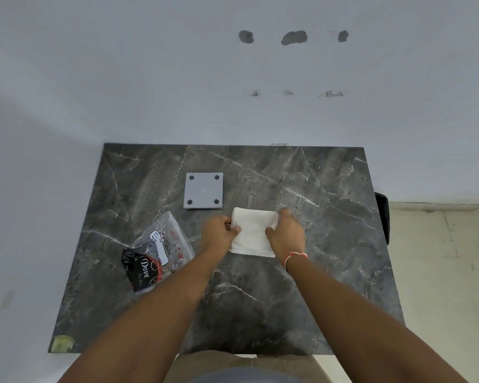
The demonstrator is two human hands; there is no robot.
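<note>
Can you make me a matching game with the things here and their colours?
Things:
1. folded napkin
2. square plate
3. packet
4. wrist thread

Colours:
a. clear with a black label
b. white
c. red and white
d. grey with four dark dots

Pairs: 1-b, 2-d, 3-a, 4-c

A dark, veined stone worktop [315, 189] stands against a pale blue-grey wall [122, 78]; three rough holes [293, 37] scar the wall high up; beige floor tiles [440, 244] lie at right; the light is soft and even.
</note>
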